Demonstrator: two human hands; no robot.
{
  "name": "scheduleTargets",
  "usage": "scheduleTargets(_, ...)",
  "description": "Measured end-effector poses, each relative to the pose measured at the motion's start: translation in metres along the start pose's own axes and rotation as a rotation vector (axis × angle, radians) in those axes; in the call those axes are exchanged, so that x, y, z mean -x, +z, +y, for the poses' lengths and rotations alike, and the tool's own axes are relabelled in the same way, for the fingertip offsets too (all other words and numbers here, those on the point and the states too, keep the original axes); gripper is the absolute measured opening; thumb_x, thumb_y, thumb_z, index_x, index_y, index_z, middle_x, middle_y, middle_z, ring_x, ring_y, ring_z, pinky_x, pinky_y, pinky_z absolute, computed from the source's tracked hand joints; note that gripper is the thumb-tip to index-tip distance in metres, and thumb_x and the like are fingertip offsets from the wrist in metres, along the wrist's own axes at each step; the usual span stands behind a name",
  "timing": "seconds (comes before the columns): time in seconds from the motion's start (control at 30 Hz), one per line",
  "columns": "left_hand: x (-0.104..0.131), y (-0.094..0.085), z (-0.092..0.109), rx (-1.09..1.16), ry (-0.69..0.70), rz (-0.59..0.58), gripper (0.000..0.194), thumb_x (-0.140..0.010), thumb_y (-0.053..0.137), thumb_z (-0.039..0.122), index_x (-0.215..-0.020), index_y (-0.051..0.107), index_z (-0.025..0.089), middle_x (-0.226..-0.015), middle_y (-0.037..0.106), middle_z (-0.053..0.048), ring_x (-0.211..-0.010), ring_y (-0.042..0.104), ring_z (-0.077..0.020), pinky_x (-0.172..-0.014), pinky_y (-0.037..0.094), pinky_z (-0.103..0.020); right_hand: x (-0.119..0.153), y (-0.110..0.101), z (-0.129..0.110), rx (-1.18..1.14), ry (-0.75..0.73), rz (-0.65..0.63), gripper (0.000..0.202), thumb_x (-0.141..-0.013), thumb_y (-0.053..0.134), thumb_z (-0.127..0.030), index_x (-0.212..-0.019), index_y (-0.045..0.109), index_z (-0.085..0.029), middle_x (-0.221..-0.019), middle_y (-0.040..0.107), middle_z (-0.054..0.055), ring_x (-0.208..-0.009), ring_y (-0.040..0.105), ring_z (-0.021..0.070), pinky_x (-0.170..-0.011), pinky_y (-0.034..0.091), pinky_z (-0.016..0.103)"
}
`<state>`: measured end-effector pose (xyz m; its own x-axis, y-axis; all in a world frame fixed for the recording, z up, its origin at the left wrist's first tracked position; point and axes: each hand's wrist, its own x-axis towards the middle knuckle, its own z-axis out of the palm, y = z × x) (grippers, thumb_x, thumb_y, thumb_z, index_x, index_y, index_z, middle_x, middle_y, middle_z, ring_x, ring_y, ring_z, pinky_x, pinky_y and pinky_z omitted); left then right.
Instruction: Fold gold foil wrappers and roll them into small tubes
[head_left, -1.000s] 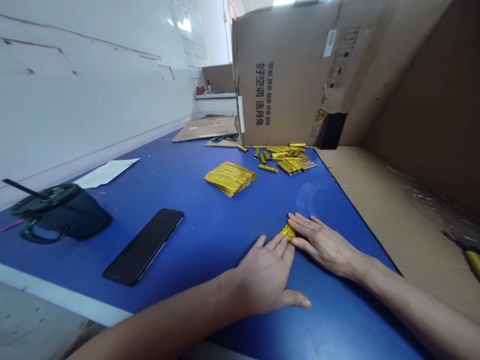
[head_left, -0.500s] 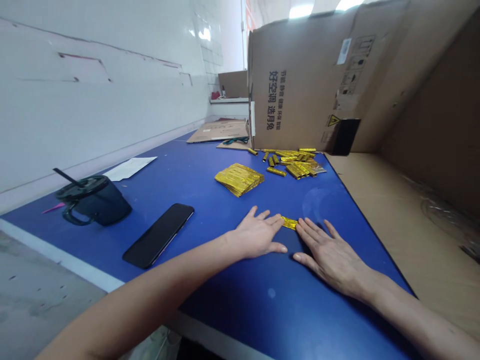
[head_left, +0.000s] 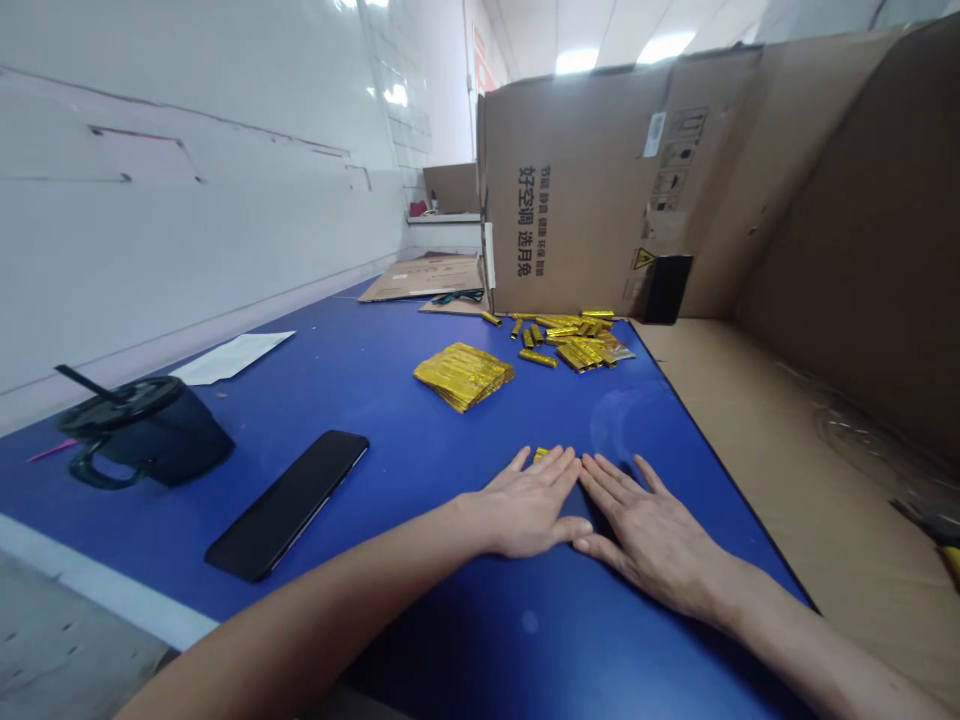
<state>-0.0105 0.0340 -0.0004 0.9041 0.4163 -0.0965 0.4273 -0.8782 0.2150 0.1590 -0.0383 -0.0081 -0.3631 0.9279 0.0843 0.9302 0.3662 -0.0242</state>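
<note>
My left hand (head_left: 532,503) lies flat with its fingers stretched out, over a small piece of gold foil (head_left: 541,454). Only a bit of that foil shows past the fingers; the rest is hidden. Beside it my right hand (head_left: 645,515) rests flat on the blue table (head_left: 450,625), fingers extended, its fingertips and thumb close against those of my left hand. Beyond the hands sits a stack of flat gold foil pieces (head_left: 463,376). Farther back, near the carton, several rolled or folded gold foil pieces (head_left: 589,352) lie in a loose pile.
A dark lidded mug (head_left: 154,430) with a straw stands at the left, and a black phone (head_left: 292,500) lies nearer. White paper (head_left: 234,358) is by the wall. A big cardboard box (head_left: 592,190) rises behind the table; cardboard (head_left: 742,390) also borders its right edge.
My left hand has slid right over the gold foil piece, covering most of it, and now meets my right hand at the fingertips. The whole view has shifted slightly.
</note>
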Motion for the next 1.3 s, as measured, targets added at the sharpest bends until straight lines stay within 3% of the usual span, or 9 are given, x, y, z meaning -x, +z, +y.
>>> scheduleTargets(0.13,0.003,0.005,-0.005,-0.012,-0.011,0.041,0.074,-0.081,0.016,0.061,-0.134,0.007,0.011,-0.140,0.007,-0.013,-0.129,0.002,-0.0220,-0.101,0.007,-0.047,0.002,0.000,0.005,-0.019,-0.008,0.018,0.068,-0.079,0.031,-0.059,-0.130,0.031,-0.014,-0.133,0.032,0.015,-0.122,0.027,0.0280,-0.097,0.018,0.057)
scheduleTargets(0.37,0.011,0.007,-0.014,-0.046,-0.044,0.069,0.082,-0.077,0.018,0.066,-0.134,0.010,0.009,-0.140,0.009,-0.014,-0.129,0.004,-0.0233,-0.099,0.009,-0.050,-0.001,-0.003,0.008,-0.016,0.022,-0.011,0.054,-0.084,0.031,-0.048,-0.129,0.034,-0.018,-0.132,0.036,0.010,-0.122,0.029,0.0255,-0.096,0.019,0.057)
scheduleTargets(0.53,0.018,0.005,0.011,-0.124,-0.083,0.119,0.086,-0.074,0.022,0.069,-0.131,0.020,0.005,-0.136,0.020,-0.019,-0.126,0.015,-0.0283,-0.099,0.010,-0.050,-0.004,-0.002,0.017,-0.004,0.049,-0.010,0.051,-0.085,0.029,-0.048,-0.126,0.037,-0.020,-0.132,0.037,0.006,-0.123,0.027,0.0266,-0.095,0.020,0.059)
scheduleTargets(0.73,0.029,0.003,0.048,-0.157,-0.029,0.095,0.095,-0.069,0.023,0.073,-0.127,0.030,-0.001,-0.131,0.030,-0.022,-0.123,0.022,-0.0306,-0.101,0.011,-0.043,-0.006,-0.004,0.023,0.035,0.095,-0.009,0.044,-0.087,0.026,-0.040,-0.125,0.040,-0.021,-0.132,0.037,0.005,-0.124,0.024,0.0255,-0.095,0.021,0.057)
scheduleTargets(1.0,0.029,0.002,0.052,-0.103,-0.062,0.076,0.097,-0.069,0.017,0.074,-0.128,0.026,-0.003,-0.132,0.027,-0.023,-0.125,0.020,-0.0302,-0.101,0.013,-0.044,-0.005,-0.002,0.025,0.015,0.110,-0.005,0.050,-0.085,0.027,-0.048,-0.125,0.041,-0.022,-0.134,0.032,0.008,-0.125,0.021,0.0275,-0.095,0.019,0.058)
scheduleTargets(1.1,0.028,0.003,0.053,-0.112,-0.067,0.073,0.094,-0.070,0.024,0.072,-0.127,0.031,-0.002,-0.132,0.027,-0.024,-0.125,0.020,-0.0305,-0.101,0.014,-0.043,-0.002,-0.007,0.014,-0.085,0.016,0.022,0.052,-0.084,0.030,-0.048,-0.127,0.037,-0.020,-0.135,0.031,0.006,-0.126,0.019,0.0250,-0.098,0.016,0.056)
scheduleTargets(1.2,0.027,0.004,0.053,-0.127,-0.044,0.083,0.086,-0.070,0.034,0.070,-0.123,0.039,0.002,-0.132,0.028,-0.023,-0.124,0.020,-0.0303,-0.101,0.014,-0.042,0.001,-0.010,0.001,-0.227,-0.124,-0.015,0.052,-0.085,0.033,-0.046,-0.128,0.035,-0.018,-0.132,0.037,0.007,-0.123,0.027,0.0197,-0.101,0.017,0.048)
scheduleTargets(1.3,0.026,0.005,0.052,-0.125,-0.045,0.103,0.088,-0.069,0.036,0.069,-0.124,0.036,0.001,-0.132,0.026,-0.023,-0.125,0.020,-0.0303,-0.101,0.013,-0.040,0.001,-0.008,-0.001,-0.277,-0.123,-0.029,0.050,-0.086,0.031,-0.043,-0.128,0.036,-0.016,-0.130,0.040,0.008,-0.121,0.032,0.0187,-0.102,0.019,0.046)
